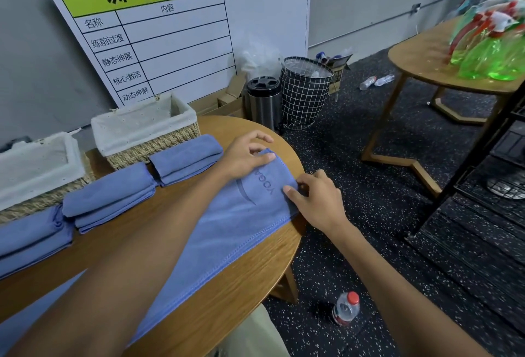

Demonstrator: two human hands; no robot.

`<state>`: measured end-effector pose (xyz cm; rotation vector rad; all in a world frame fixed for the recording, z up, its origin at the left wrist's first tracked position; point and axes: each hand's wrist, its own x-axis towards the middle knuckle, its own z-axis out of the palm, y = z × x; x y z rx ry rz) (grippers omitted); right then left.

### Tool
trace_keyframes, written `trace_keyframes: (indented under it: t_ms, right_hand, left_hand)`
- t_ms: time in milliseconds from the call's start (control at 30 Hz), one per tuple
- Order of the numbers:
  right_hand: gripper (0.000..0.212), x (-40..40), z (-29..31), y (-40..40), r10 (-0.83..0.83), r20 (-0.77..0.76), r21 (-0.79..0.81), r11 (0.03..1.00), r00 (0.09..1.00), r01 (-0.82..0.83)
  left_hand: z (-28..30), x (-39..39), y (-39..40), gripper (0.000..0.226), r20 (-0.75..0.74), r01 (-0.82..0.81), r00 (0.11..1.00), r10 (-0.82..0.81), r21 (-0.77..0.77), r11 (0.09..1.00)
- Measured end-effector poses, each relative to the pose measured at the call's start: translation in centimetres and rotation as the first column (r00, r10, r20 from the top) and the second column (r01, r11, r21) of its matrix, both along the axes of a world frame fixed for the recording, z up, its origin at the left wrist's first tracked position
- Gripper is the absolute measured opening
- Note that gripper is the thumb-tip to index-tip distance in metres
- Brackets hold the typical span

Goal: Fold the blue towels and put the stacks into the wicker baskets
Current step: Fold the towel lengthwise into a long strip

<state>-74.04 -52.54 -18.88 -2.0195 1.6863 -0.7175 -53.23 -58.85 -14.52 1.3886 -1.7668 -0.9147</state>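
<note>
Two lined wicker baskets (147,140) holding nothing visible, both hands' fingers (262,157) pinching blue towel (241,220) corners

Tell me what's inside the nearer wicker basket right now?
Only its white cloth liner shows inside the nearer wicker basket; no towels visible. The bottom near the front wall is hidden by the rim.

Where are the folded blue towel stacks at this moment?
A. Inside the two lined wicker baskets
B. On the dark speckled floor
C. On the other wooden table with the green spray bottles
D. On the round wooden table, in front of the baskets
D: three folded blue towel stacks lie on the round wooden table in front of the lined wicker baskets, whose visible insides show only white lining.
</note>
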Motion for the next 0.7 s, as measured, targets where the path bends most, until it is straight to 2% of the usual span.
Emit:
trace_keyframes:
  t_ms: [100,167,267,333,400,533,633,700]
  right_hand:
    - [0.026,-0.2,0.2,-0.2,0.016,0.032,0.018,1.000,0.999,-0.017]
    - [0.027,-0.4,0.3,-0.1,-0.007,0.146,-0.002,1.000,0.989,0.008]
    - [0.024,-0.6,1.0,0.6,-0.052,0.374,-0.049,0.996,0.926,0.076]
    - [0.019,-0.2,1.8,1.3,-0.038,0.471,-0.085,0.992,0.881,0.089]
    - [0.018,0.4,2.7,2.0,-0.004,0.534,-0.110,0.991,0.846,0.075]
    - [0.025,3.6,5.5,4.0,0.111,0.588,-0.173,0.985,0.801,-0.010]
    - [0.027,7.5,7.8,6.4,0.235,0.574,-0.202,0.969,0.784,-0.142]
    - [0.027,10.5,9.0,8.6,0.327,0.576,-0.212,0.945,0.750,-0.249]
  left_hand:
    - [-0.2,0.3,0.4,0.029,-0.069,-0.032,0.997,0.031,-0.016,0.999]
    - [-0.2,0.3,0.6,0.028,-0.071,-0.072,0.995,0.069,-0.035,0.997]
    - [0.2,-0.3,0.8,0.021,-0.016,-0.101,0.995,0.100,-0.089,0.991]
    - [1.1,-0.3,1.1,0.019,0.039,-0.072,0.996,0.078,-0.133,0.989]
    - [2.4,0.5,1.5,0.020,0.031,-0.061,0.997,0.065,-0.120,0.991]
    - [5.9,4.1,5.0,0.021,-0.170,-0.070,0.983,0.072,0.022,0.997]
    - [7.8,8.0,9.1,0.018,-0.379,-0.092,0.914,0.147,0.159,0.983]
    - [8.9,11.2,12.2,0.043,-0.502,-0.092,0.840,0.205,0.241,0.966]
